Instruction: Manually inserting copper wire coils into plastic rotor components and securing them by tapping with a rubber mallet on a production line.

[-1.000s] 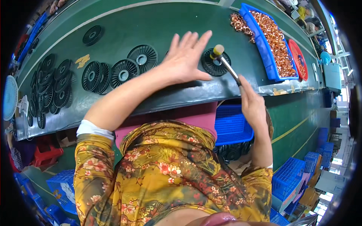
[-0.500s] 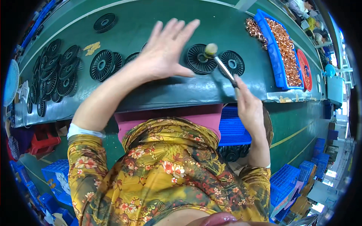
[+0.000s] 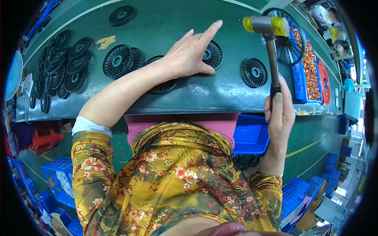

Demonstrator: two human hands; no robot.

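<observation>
My right hand (image 3: 280,112) grips the dark handle of a mallet (image 3: 271,59) with yellow faces, its head raised above the bench. Behind the mallet head, a black spoked wheel (image 3: 290,55) overlaps the blue tray; I cannot tell whether it is in the air or leaning there. My left hand (image 3: 185,55) is open, index finger and thumb stretched out, over a black spoked wheel (image 3: 213,55) that it partly hides. Another such wheel (image 3: 254,72) lies flat between my two hands. More wheels (image 3: 159,87) are partly covered by my left forearm.
The blue tray (image 3: 300,84) holds many copper-coloured rings, beside a red round tray (image 3: 323,80). A heap of black wheels (image 3: 59,67) lies at the left of the green bench (image 3: 212,94). Below its edge stands a blue basket (image 3: 252,135).
The mallet has risen off the wheel and moved right and towards me. A black wheel now shows in front of the blue tray. My left hand's fingers have partly drawn in.
</observation>
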